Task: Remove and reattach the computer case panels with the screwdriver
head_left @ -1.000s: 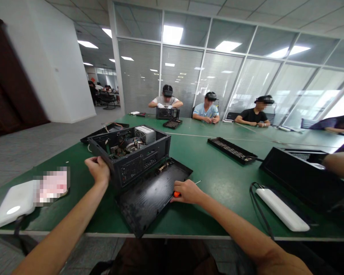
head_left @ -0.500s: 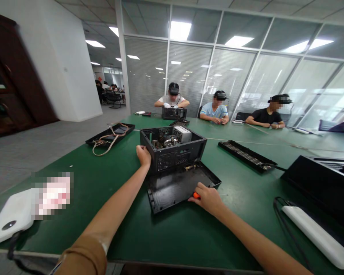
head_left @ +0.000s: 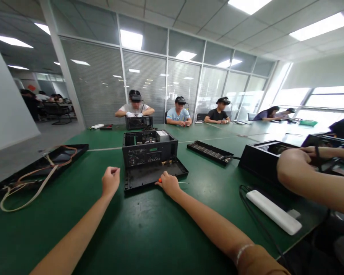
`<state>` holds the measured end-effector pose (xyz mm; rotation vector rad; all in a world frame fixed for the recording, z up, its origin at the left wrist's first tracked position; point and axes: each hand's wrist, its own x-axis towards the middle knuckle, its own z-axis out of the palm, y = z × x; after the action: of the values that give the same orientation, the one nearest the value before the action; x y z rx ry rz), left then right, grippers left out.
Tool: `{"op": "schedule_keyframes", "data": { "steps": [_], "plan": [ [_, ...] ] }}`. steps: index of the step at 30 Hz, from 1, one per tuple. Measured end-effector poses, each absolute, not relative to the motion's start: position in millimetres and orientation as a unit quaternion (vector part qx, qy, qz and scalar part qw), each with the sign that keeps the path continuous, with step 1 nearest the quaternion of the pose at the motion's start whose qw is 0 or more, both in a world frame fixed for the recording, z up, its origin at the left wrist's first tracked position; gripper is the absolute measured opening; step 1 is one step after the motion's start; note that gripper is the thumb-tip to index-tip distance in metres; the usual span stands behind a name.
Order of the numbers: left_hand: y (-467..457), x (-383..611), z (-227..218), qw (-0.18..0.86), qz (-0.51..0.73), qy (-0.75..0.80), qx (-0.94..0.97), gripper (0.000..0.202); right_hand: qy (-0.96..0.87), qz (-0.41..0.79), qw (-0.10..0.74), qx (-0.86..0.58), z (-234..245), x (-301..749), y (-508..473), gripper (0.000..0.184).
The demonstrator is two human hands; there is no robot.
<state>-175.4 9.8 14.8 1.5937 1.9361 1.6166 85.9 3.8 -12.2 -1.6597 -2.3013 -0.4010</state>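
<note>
change: left hand (head_left: 111, 181), half a second ago pressed to the near left corner of the computer case (head_left: 149, 151), is now off it and clear of it. the case stands unheld, open top up, squared to the viewer and farther off across the green table (head_left: 149, 233) than before. of the work in hand, only the tool is gripped now.

item 1, left hand: forearm stretched forward from the lower left, wrist straight, hand just above the table, left of the case and apart from it. fingers curled into a loose fist; nothing shows inside it.

item 2, right hand (head_left: 168, 183): arm reaching in from the lower right, hand resting at the near edge of the side panel (head_left: 154, 172). fingers closed round the screwdriver (head_left: 159, 180), its orange handle peeping out on the thumb side, its thin shaft pointing right, low over the table.

item 3, side panel: black, lying flat, its far edge touching the foot of the case.

surroundings: black tray (head_left: 50, 158) with loose cables, well left. long black panel (head_left: 210, 151) to the right of the case. white bar (head_left: 273, 212) with a black cord, near right. co-worker's arm (head_left: 304, 179) reaching into a second black case (head_left: 260, 160). other people seated along the far side.
</note>
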Motion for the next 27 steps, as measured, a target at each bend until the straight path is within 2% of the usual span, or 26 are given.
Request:
{"op": "schedule_keyframes", "data": {
  "steps": [6,13,27],
  "plan": [
    [-43,-168,-13,0.152,0.511,0.655,0.536,0.032,-0.748,-0.107,0.164,-0.635,-13,46,70,0.043],
    [-36,-162,-12,0.184,0.494,0.646,0.552,0.035,-0.712,-0.090,0.196,-0.669,-18,27,122,0.045],
    [-28,-164,-18,0.196,0.457,0.670,0.551,0.035,-0.712,-0.108,0.154,-0.677,-14,59,184,0.050]
  ]
}}
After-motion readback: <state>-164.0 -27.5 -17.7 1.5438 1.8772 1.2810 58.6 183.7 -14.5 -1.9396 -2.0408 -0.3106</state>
